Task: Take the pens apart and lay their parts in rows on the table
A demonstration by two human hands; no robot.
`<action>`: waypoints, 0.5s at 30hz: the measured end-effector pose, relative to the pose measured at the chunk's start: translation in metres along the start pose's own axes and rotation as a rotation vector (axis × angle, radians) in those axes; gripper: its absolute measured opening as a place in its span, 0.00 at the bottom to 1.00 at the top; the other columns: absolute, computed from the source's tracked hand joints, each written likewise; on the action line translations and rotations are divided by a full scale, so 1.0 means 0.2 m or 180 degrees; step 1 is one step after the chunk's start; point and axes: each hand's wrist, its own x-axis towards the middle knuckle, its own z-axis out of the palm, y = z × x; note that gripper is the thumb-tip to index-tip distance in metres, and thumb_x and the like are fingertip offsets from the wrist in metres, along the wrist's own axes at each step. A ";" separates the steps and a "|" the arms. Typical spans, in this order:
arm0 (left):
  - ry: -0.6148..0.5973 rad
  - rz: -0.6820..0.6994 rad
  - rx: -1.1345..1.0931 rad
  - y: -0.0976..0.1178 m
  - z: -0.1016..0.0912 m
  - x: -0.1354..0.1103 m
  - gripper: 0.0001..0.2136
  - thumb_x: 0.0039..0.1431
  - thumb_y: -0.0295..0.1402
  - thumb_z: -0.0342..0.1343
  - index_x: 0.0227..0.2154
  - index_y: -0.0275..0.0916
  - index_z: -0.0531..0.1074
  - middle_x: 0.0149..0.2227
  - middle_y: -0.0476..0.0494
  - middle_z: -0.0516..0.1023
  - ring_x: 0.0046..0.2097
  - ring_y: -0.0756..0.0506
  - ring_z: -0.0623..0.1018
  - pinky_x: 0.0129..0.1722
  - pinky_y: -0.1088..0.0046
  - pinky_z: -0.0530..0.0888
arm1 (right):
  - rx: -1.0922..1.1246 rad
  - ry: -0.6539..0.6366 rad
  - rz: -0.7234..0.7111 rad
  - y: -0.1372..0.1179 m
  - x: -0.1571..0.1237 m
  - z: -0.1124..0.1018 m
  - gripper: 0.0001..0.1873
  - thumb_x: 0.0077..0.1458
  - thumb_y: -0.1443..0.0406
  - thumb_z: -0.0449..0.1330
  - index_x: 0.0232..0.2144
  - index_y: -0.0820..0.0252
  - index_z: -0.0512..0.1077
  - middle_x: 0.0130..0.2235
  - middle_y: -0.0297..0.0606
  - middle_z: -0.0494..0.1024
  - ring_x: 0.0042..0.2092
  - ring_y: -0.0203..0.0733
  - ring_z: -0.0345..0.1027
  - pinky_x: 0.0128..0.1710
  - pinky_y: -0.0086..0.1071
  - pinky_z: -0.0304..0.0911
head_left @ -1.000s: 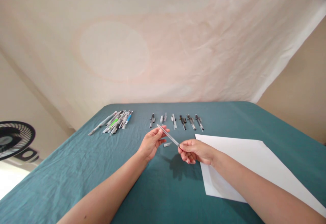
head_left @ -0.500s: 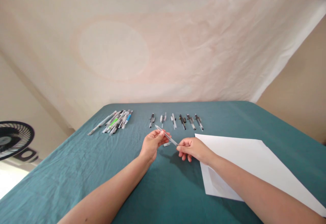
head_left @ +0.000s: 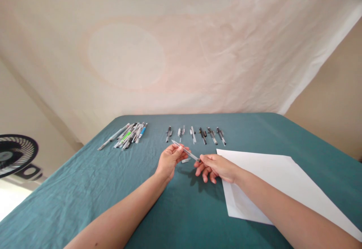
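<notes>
My left hand (head_left: 169, 162) pinches a clear, slim pen (head_left: 190, 154) near its front half, tip pointing up and to the left. At the pen's dark rear end, the thumb and forefinger of my right hand (head_left: 216, 167) touch it, while the other fingers hang loosely spread below. A small pale piece that looks like a pen cap (head_left: 186, 160) lies on the cloth just beneath the pen. Beyond my hands, several pens with caps beside them form a row, from a dark one (head_left: 169, 134) at the left to another dark one (head_left: 221, 136) at the right.
A heap of mixed pens (head_left: 130, 136), some with green or blue parts, lies at the back left. White paper (head_left: 263, 173) lies under and beyond my right forearm. Green cloth (head_left: 85, 196) covers the table. A black fan (head_left: 17, 154) stands off the left edge.
The fingers of my right hand have loosened and spread, and that hand has shifted slightly right, towards the pen's very end. My left hand holds the pen almost unmoved.
</notes>
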 end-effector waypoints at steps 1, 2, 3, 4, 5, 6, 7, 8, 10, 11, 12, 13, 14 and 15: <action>-0.0002 0.0004 0.0007 0.00 0.00 0.00 0.11 0.52 0.36 0.58 0.34 0.35 0.66 0.36 0.40 0.77 0.38 0.46 0.77 0.41 0.69 0.72 | -0.0012 -0.0051 0.0023 0.00 0.00 0.00 0.22 0.55 0.50 0.50 0.37 0.64 0.66 0.34 0.43 0.76 0.24 0.32 0.69 0.13 0.20 0.57; -0.0004 0.0010 0.0011 0.00 0.00 0.00 0.11 0.52 0.36 0.58 0.34 0.35 0.66 0.36 0.40 0.77 0.38 0.46 0.77 0.41 0.69 0.72 | -0.0025 -0.0053 0.0014 0.00 0.00 0.00 0.21 0.55 0.50 0.52 0.36 0.64 0.67 0.33 0.43 0.76 0.23 0.32 0.69 0.13 0.20 0.57; -0.0004 0.0013 0.0015 0.00 0.00 0.00 0.11 0.52 0.36 0.58 0.35 0.35 0.66 0.36 0.40 0.77 0.38 0.46 0.77 0.41 0.69 0.72 | -0.0038 -0.0019 -0.0010 0.01 0.00 0.00 0.20 0.54 0.51 0.53 0.35 0.65 0.67 0.32 0.42 0.76 0.23 0.31 0.68 0.14 0.19 0.57; -0.0004 0.0015 0.0020 0.00 0.00 0.00 0.11 0.52 0.36 0.58 0.35 0.35 0.66 0.36 0.40 0.77 0.38 0.46 0.77 0.41 0.69 0.72 | -0.0050 0.0026 -0.0039 0.01 0.01 -0.01 0.20 0.54 0.52 0.54 0.34 0.65 0.67 0.31 0.41 0.76 0.23 0.31 0.68 0.14 0.19 0.57; -0.0008 0.0018 0.0025 0.00 0.00 -0.01 0.11 0.52 0.36 0.58 0.35 0.35 0.66 0.37 0.40 0.77 0.38 0.46 0.77 0.41 0.69 0.72 | -0.0064 0.0074 -0.0069 0.01 0.01 -0.01 0.19 0.54 0.52 0.55 0.34 0.65 0.67 0.30 0.40 0.76 0.23 0.30 0.68 0.14 0.19 0.57; -0.0017 0.0022 0.0029 0.00 0.01 -0.01 0.11 0.52 0.36 0.58 0.35 0.35 0.66 0.37 0.40 0.77 0.38 0.46 0.77 0.41 0.68 0.72 | -0.0084 0.0110 -0.0093 0.02 0.01 -0.01 0.19 0.53 0.53 0.55 0.33 0.65 0.67 0.29 0.39 0.76 0.23 0.30 0.68 0.14 0.18 0.57; -0.0025 0.0027 0.0036 0.00 0.01 -0.01 0.11 0.52 0.36 0.58 0.35 0.35 0.66 0.37 0.40 0.77 0.38 0.47 0.77 0.41 0.68 0.72 | -0.0108 0.0136 -0.0113 0.02 0.02 -0.01 0.18 0.52 0.53 0.56 0.32 0.65 0.66 0.28 0.38 0.76 0.23 0.31 0.68 0.14 0.18 0.57; -0.0030 0.0027 0.0043 0.00 0.01 -0.01 0.11 0.52 0.36 0.58 0.35 0.35 0.66 0.37 0.40 0.77 0.38 0.46 0.77 0.41 0.68 0.72 | -0.0130 0.0166 -0.0137 0.02 0.02 -0.01 0.18 0.52 0.53 0.57 0.32 0.64 0.66 0.28 0.38 0.75 0.23 0.31 0.68 0.14 0.18 0.57; -0.0014 0.0018 0.0057 0.00 0.01 -0.01 0.12 0.52 0.36 0.58 0.35 0.35 0.66 0.37 0.40 0.77 0.38 0.46 0.77 0.41 0.68 0.72 | -0.0151 0.0226 -0.0172 0.02 0.02 -0.01 0.18 0.49 0.54 0.60 0.32 0.63 0.64 0.29 0.37 0.75 0.23 0.32 0.69 0.13 0.19 0.57; 0.0005 0.0011 0.0063 0.00 0.00 -0.01 0.12 0.51 0.36 0.58 0.35 0.35 0.66 0.37 0.40 0.77 0.38 0.46 0.77 0.41 0.68 0.72 | -0.0151 0.0241 -0.0163 0.01 0.01 0.00 0.18 0.49 0.54 0.60 0.33 0.62 0.63 0.30 0.37 0.75 0.23 0.33 0.69 0.13 0.19 0.57; 0.0022 0.0008 0.0068 0.00 0.00 0.00 0.12 0.51 0.36 0.58 0.35 0.35 0.66 0.37 0.40 0.77 0.38 0.46 0.77 0.40 0.69 0.72 | -0.0145 0.0226 -0.0127 0.01 0.01 0.00 0.19 0.49 0.53 0.59 0.34 0.62 0.63 0.31 0.38 0.76 0.23 0.33 0.69 0.12 0.19 0.57; 0.0033 0.0010 0.0070 0.00 0.00 0.00 0.12 0.51 0.36 0.58 0.35 0.35 0.66 0.37 0.40 0.77 0.38 0.46 0.77 0.40 0.69 0.72 | -0.0135 0.0186 -0.0072 0.01 0.01 0.01 0.20 0.51 0.51 0.57 0.35 0.62 0.63 0.32 0.39 0.76 0.22 0.33 0.69 0.12 0.20 0.57; 0.0038 0.0016 0.0072 0.00 0.00 0.00 0.12 0.51 0.36 0.58 0.35 0.35 0.66 0.37 0.40 0.77 0.38 0.46 0.77 0.39 0.69 0.72 | -0.0125 0.0129 -0.0012 0.01 0.01 0.01 0.21 0.52 0.50 0.54 0.36 0.62 0.63 0.33 0.41 0.76 0.22 0.33 0.69 0.11 0.20 0.57; 0.0038 0.0023 0.0074 0.00 0.00 0.00 0.12 0.51 0.36 0.58 0.35 0.35 0.66 0.37 0.40 0.77 0.38 0.46 0.77 0.39 0.69 0.72 | -0.0118 0.0070 0.0041 0.01 0.01 0.01 0.22 0.54 0.49 0.51 0.36 0.62 0.64 0.34 0.42 0.76 0.22 0.33 0.69 0.11 0.20 0.57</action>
